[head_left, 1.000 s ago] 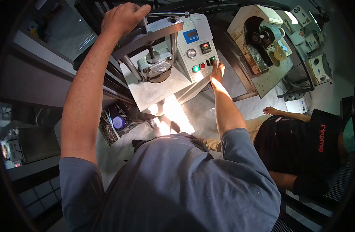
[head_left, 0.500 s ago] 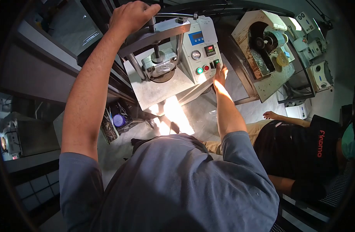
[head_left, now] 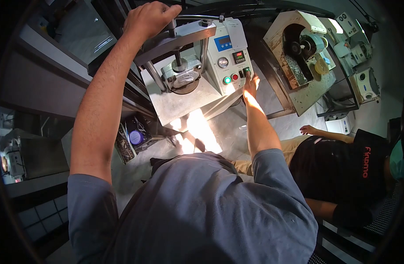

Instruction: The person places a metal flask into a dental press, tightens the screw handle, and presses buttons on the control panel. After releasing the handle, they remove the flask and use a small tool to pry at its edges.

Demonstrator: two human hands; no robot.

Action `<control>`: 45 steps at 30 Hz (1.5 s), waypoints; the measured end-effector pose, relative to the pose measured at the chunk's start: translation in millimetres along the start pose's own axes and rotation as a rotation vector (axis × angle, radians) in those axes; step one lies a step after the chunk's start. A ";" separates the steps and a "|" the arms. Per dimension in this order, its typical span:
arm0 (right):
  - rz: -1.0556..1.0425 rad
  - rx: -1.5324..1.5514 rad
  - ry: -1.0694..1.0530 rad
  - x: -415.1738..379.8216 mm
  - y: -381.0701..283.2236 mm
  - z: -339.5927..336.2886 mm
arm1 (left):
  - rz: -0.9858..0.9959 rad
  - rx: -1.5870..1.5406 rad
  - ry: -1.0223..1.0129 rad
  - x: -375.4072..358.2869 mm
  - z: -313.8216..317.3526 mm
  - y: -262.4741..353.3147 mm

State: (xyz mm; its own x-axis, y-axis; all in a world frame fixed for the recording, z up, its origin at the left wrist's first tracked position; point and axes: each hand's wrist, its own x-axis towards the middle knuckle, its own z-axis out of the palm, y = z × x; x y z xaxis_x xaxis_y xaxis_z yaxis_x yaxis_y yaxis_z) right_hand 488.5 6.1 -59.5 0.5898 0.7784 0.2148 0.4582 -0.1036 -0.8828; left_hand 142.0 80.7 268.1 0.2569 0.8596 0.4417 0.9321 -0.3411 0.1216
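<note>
At the top of a bench press (head_left: 177,37), my left hand (head_left: 147,18) is closed round one end of its metal turning handle (head_left: 199,17). The thumb lies outward along the bar; the other fingers are mostly hidden. Under the press screw sits a metal mould block (head_left: 180,72) on a dark round plate (head_left: 186,88). My right hand (head_left: 251,83) is at the right edge of the white control box (head_left: 216,66). Its thumb touches a green-lit switch (head_left: 247,70), with the other fingers bent round the box's side. A lit green button (head_left: 227,80) and a red button (head_left: 234,77) are beside it.
A dusty hooded machine with a motor (head_left: 314,45) stands on a bench to the right. Nearby is another person in a black shirt (head_left: 338,171). A purple-lidded container (head_left: 136,137) is below left. Bright light falls on the floor (head_left: 202,132).
Both hands stay in place on the press. The person at the right has shifted very slightly.
</note>
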 end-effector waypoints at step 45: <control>-0.038 0.052 -0.003 -0.7 -2.3 -0.9 | -0.022 0.006 0.004 1.3 1.5 -1.7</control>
State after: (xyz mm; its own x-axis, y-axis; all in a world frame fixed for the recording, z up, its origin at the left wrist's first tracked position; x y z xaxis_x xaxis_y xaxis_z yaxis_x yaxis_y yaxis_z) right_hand 487.6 5.3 -57.2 0.5704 0.7831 0.2477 0.4454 -0.0415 -0.8944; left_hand 141.1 83.0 267.2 0.2351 0.8652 0.4429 0.9392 -0.3195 0.1257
